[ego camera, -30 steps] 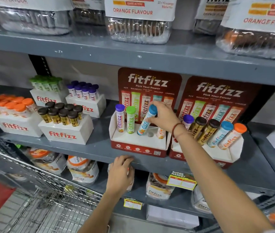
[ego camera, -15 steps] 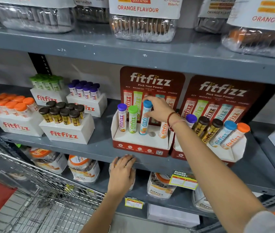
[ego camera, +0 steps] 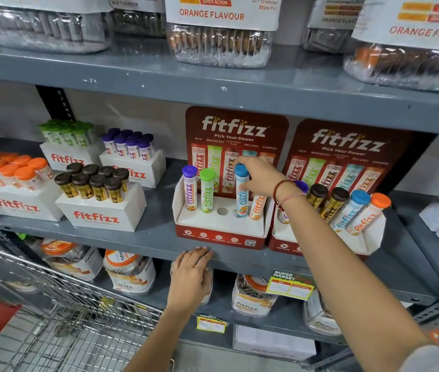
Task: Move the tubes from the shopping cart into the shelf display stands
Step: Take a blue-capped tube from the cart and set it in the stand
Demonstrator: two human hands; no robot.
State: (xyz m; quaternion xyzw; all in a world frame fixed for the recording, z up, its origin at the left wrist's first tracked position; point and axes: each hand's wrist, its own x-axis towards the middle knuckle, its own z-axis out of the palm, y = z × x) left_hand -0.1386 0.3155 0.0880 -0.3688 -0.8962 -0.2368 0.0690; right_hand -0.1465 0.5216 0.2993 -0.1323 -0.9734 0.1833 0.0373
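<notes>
My right hand (ego camera: 260,176) grips a blue-capped tube (ego camera: 241,196) near its top; the tube stands upright in the fourth hole of the left red display stand (ego camera: 221,234). In that stand a purple-capped tube (ego camera: 189,187) and a green-capped tube (ego camera: 207,190) fill the first two holes, the third hole (ego camera: 222,211) is bare, and an orange tube (ego camera: 258,208) leans in the last. My left hand (ego camera: 190,276) lies flat against the shelf's front edge below. The wire shopping cart (ego camera: 60,326) is at lower left; I see no tubes in it.
A second red stand (ego camera: 360,237) to the right holds purple, two brown, blue and orange tubes. White boxes of orange (ego camera: 11,170), brown (ego camera: 94,181), green (ego camera: 68,134) and purple (ego camera: 129,145) tubes stand at left. Jars fill the shelves above and below.
My right hand has swung the blue-capped tube from a tilt to upright and lowered its base into the fourth hole. My left hand stayed on the shelf edge.
</notes>
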